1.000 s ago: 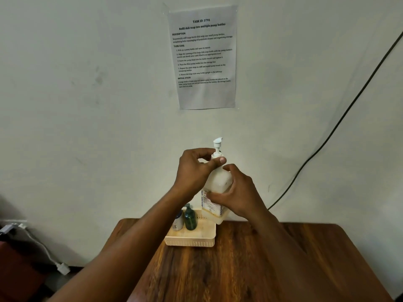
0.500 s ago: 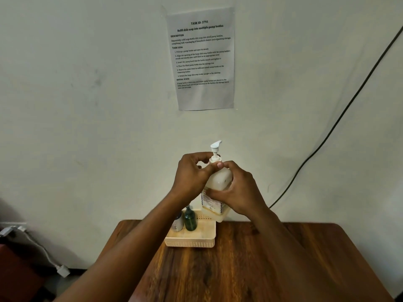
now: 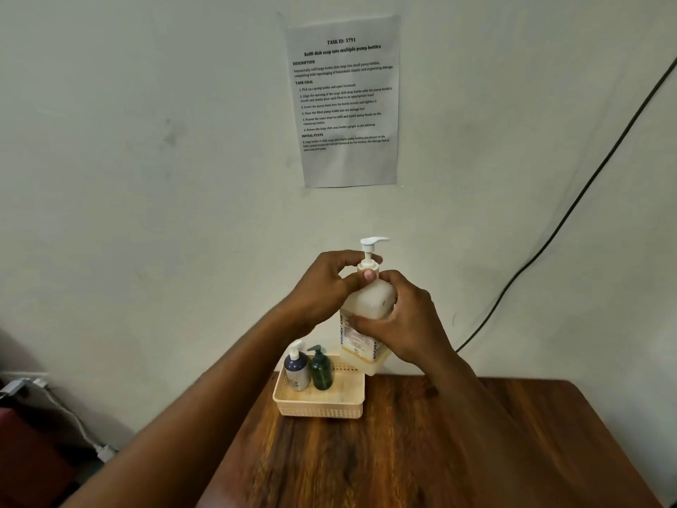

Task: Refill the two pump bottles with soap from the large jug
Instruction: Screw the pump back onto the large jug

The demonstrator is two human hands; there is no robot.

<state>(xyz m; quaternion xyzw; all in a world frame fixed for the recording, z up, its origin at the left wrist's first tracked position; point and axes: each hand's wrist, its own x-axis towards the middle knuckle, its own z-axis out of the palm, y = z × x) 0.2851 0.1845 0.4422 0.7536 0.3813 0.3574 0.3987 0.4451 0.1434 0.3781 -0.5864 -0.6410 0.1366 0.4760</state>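
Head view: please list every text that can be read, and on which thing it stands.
"TASK ID: 3791" on the paper sheet taped to the wall.
"Refill dish soap into multiple pump bottles" below it, same sheet.
"DESCRIPTION", "TASK GOAL", "INITIAL STATE": its headings; the small lines under them are too blurred.
"BIOCHEK" on the large jug label; the rest is unreadable.

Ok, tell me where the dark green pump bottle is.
In the head view, the dark green pump bottle stands upright in the cream plastic basket, left of centre, beside the white-capped blue pump bottle on its left.
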